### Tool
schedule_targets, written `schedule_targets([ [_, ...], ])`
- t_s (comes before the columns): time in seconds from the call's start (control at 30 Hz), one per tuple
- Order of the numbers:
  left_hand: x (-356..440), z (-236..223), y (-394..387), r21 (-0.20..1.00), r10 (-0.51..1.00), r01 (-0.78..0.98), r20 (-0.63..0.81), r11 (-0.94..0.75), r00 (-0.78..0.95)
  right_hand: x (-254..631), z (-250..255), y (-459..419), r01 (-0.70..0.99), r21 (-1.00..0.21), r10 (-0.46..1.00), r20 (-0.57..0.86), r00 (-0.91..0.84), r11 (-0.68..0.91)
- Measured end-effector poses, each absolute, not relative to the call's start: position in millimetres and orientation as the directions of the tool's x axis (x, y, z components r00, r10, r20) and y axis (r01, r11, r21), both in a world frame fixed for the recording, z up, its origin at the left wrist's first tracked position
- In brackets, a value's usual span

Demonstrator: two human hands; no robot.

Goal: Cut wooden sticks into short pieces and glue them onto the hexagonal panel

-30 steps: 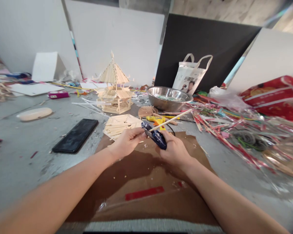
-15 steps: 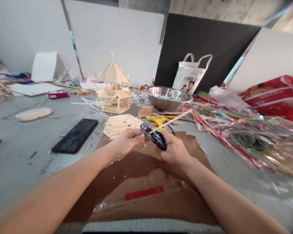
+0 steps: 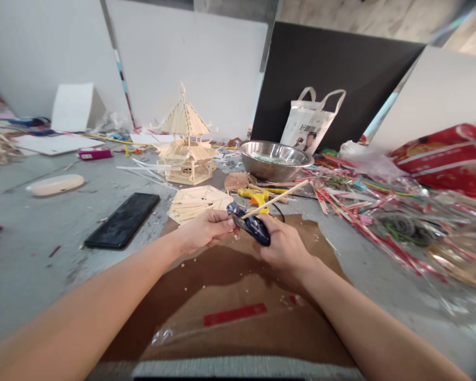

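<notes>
Over the brown sheet, both my hands are close together around a dark blue hand cutter [image 3: 257, 230] with a grey metal blade. My right hand [image 3: 283, 241] is wrapped round its handle end. A thin pale wooden stick [image 3: 281, 198] slants up to the right from the cutter's blade. My left hand [image 3: 208, 230] is closed, thumb and fingers pinched at the stick's lower end against the blade; that end is hidden by fingers and cutter. Just beyond lies a flat panel of pale sticks [image 3: 198, 203], and behind it stands a pagoda model [image 3: 186, 153] of similar sticks.
A yellow hot glue gun [image 3: 254, 196] lies beyond my hands, before a steel bowl [image 3: 275, 161]. To the left are a black phone [image 3: 122, 219] and a white oblong case [image 3: 55, 185]. Tangled wrappers and strips [image 3: 365, 211] cover the right side. Brown sheet [image 3: 230, 280] lies below.
The stick's far end has shifted slightly left and down. The cutter and both hands have barely moved, and the grips look the same.
</notes>
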State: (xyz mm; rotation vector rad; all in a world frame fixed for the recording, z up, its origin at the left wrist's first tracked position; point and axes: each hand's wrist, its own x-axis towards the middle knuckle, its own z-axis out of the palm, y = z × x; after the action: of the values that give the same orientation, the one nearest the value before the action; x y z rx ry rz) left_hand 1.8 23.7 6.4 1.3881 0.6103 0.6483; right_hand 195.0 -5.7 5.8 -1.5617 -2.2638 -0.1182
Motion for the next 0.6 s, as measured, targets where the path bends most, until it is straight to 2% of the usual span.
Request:
schedule_targets([
  [0.27, 3, 7, 23, 1.0, 0.76, -0.01, -0.005, 0.015, 0.649, 194, 11, -5, 0.928, -0.122, 0.904, 0.303, -0.303, 0.352],
  [0.43, 8, 11, 20, 0.965, 0.819, 0.112, 0.138, -0.238, 0.557, 192, 15, -6, 0.94, -0.103, 0.918, 0.271, -0.288, 0.325],
  [0.6, 16, 5, 16, 0.803, 0.837, 0.32, 0.359, -0.502, 0.413, 192, 14, -5, 0.955, -0.079, 0.934, 0.246, -0.26, 0.287],
])
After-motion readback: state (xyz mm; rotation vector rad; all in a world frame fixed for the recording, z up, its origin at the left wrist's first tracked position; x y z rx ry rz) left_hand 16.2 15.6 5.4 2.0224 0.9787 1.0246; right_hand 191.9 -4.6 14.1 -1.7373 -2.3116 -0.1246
